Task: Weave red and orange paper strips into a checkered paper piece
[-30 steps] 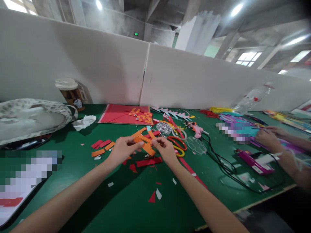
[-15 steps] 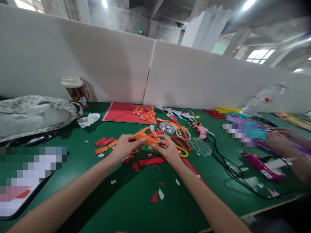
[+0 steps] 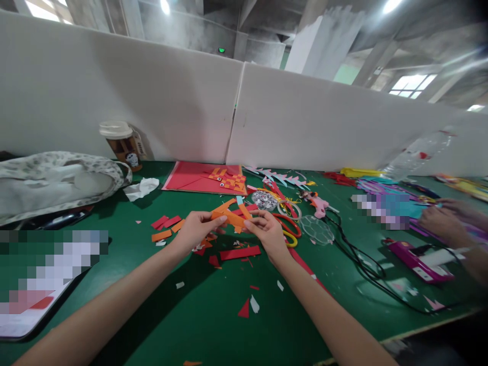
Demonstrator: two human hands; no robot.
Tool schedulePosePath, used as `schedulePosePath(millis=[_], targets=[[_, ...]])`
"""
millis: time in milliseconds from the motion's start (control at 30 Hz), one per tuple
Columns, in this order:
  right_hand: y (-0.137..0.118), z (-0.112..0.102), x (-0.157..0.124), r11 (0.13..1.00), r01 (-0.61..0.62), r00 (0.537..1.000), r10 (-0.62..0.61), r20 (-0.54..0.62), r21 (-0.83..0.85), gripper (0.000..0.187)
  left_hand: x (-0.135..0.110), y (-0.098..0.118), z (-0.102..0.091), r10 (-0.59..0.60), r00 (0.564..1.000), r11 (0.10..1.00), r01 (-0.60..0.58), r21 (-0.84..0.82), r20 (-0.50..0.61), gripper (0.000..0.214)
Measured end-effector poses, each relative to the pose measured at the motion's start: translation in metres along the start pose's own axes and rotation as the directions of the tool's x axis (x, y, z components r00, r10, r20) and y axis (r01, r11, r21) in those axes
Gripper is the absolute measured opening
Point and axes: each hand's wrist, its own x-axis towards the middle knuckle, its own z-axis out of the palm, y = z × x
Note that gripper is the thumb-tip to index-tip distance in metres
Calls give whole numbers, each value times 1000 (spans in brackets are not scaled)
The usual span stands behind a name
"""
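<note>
An orange paper strip (image 3: 233, 219) is stretched between my two hands just above the green table. My left hand (image 3: 199, 226) pinches its left end, thumb on top. The strip's right end is between the thumb and fingers of my right hand (image 3: 267, 231). Below and around the hands lie cut red and orange paper pieces, among them a red strip (image 3: 240, 252) and an orange piece (image 3: 161, 235). Behind them, orange woven paper fish (image 3: 227, 179) with googly eyes rest on a red sheet (image 3: 186, 175).
Scissors with red and yellow handles (image 3: 290, 239) lie by my right hand. Further right are a pink glue gun (image 3: 319, 206), its black cable (image 3: 356, 254) and a magenta device (image 3: 419, 262). A co-worker's hands (image 3: 438, 221) work at the right. A lidded cup (image 3: 121, 145) stands back left.
The right hand has shifted slightly right, and more of the orange strip shows between the hands. The view has moved a little; the left hand keeps its pinch.
</note>
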Motion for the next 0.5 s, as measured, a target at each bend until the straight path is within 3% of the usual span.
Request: schedulePosePath(millis=[200, 500], targets=[[-2, 1, -1, 999, -5, 1000, 4, -7, -45, 40, -5, -4, -3, -21, 1000, 1000, 21, 9, 18, 34], [1, 3, -4, 998, -5, 996, 10, 83, -61, 31, -10, -7, -7, -8, 998, 999, 6, 35, 59, 34]])
